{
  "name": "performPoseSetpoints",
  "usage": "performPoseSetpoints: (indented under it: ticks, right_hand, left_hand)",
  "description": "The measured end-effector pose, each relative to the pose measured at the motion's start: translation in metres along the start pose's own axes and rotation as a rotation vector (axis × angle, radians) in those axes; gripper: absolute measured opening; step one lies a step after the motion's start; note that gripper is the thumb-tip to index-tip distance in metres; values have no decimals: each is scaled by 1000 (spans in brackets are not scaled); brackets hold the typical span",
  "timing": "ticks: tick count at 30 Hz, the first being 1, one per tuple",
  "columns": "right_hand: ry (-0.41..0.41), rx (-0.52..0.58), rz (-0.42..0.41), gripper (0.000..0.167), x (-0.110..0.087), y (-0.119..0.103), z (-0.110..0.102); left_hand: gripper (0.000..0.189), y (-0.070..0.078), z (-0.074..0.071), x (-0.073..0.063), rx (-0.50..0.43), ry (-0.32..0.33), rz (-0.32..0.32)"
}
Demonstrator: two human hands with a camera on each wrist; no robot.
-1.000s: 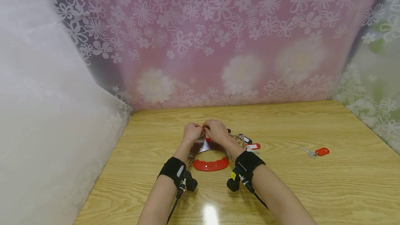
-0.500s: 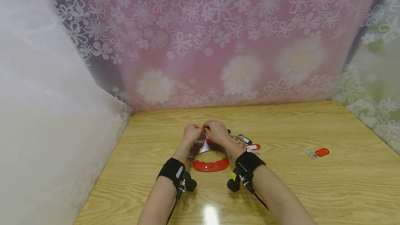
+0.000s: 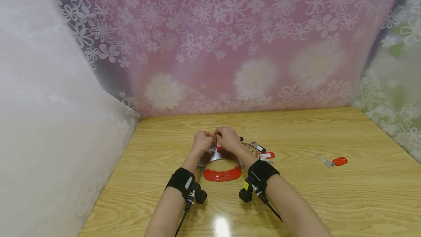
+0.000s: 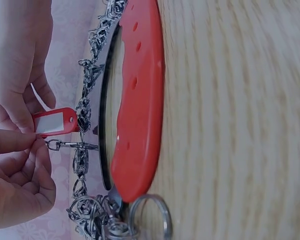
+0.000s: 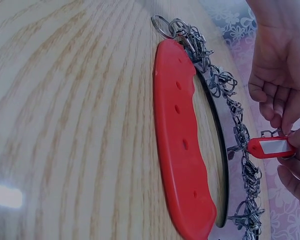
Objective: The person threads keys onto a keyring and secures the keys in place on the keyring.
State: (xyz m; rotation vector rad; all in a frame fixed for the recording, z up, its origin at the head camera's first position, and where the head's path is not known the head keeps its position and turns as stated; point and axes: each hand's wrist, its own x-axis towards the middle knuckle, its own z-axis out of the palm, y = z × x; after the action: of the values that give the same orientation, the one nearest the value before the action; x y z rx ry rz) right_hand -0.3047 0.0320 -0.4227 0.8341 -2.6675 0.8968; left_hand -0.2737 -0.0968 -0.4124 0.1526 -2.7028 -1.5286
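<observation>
Both hands meet behind a key carrier with a red grip handle [image 3: 222, 174] and a curved metal plate. Left hand [image 3: 202, 140] pinches the ring end of a metal swivel clip [image 4: 62, 144] on the carrier. My right hand [image 3: 227, 138] holds a red key tag [image 5: 271, 147] with a white label; fingertips of the two hands nearly touch. Fingers hide the key ring at the tag's end. A tangle of metal clips [image 4: 92, 212] lines the plate's edge, and a loose ring [image 4: 152, 215] sits by the handle's end.
Right of the carrier lie a black tag [image 3: 261, 148] and a red tag [image 3: 267, 155] with keys. Farther right, a single key [image 3: 325, 162] with a red tag [image 3: 340, 161] lies on the wooden table [image 3: 329, 200]. Floral cloth [image 3: 230, 46] stands behind.
Both hands stay in nearly the same place, with small finger movements. The red tag between them has shifted slightly. The carrier and the keys on the table keep their places.
</observation>
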Motion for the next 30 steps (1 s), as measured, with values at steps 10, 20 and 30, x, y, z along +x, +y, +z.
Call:
performPoseSetpoints:
  ticks: [10,20,30]
  right_hand:
    - [-19,-9,-19,11,-1,-2,-2]
    - [-30,-55,-108,18,4,-2,-2]
    - [-145,-187,-137,28,11,7,-8]
  left_hand:
    - [17,0,1,0,6,31,-13]
    - [13,0,0,3,53,49,9]
    - [12,2,5,8,173,21,78]
